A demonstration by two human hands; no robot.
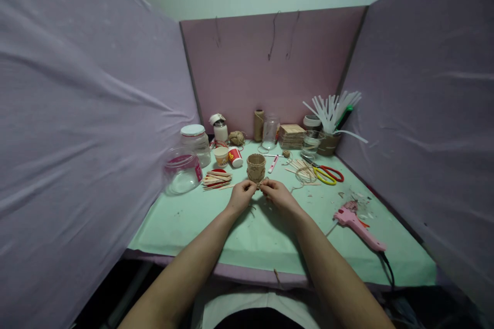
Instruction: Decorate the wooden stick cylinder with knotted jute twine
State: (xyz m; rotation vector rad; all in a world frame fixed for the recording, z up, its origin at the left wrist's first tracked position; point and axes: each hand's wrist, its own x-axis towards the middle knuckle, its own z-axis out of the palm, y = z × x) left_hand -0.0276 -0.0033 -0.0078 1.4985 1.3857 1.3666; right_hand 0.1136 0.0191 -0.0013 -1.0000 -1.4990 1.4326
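Both hands at a small piece of twine (258, 185), in front of a brown cup (256, 170).
Observed from the room: the left hand (243, 195) and right hand (278, 194) are close together, thumb and finger of each pinched on the twine, probably because so thin a piece needs fine control; its exact form is too small to make out. The cup stands upright just beyond both hands, presumably for easy reach. A glue gun (357, 223) lies right of the right hand and nearer the body, seemingly to leave working room. Scissors (327, 175) lie beyond the right hand, farther right; flat sticks (217, 179) lie beyond the left hand, to its left.
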